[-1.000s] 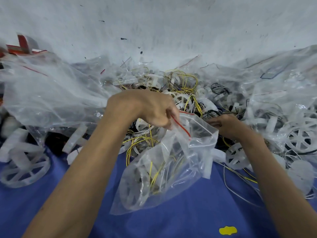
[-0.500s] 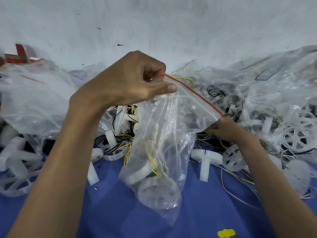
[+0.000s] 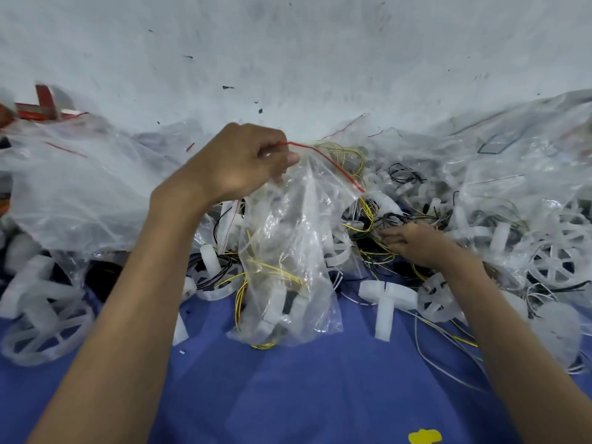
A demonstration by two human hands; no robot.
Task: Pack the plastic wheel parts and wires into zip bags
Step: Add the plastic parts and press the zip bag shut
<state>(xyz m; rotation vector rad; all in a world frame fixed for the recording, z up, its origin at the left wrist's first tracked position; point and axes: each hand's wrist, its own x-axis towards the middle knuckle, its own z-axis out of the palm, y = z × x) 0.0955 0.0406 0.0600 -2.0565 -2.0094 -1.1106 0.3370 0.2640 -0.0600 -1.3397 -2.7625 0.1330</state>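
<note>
My left hand (image 3: 243, 161) pinches the red-striped top of a clear zip bag (image 3: 288, 251) and holds it up over the blue surface. White plastic wheel parts and yellow wires lie inside the bag, which hangs with its bottom touching the surface. My right hand (image 3: 413, 243) is off the bag and rests with fingers spread on a tangle of yellow and black wires (image 3: 368, 225) to the right. A white T-shaped part (image 3: 386, 299) lies just below that hand.
White wheel parts (image 3: 41, 322) and wires are heaped across the back of the blue surface (image 3: 288, 395). Large clear plastic bags (image 3: 70, 187) cover the left and right sides. A pale wall stands behind. A yellow scrap (image 3: 424, 436) lies near the front.
My left hand lifted the bag by its top. My right hand let go of the bag's other corner and moved down onto the wire tangle.
</note>
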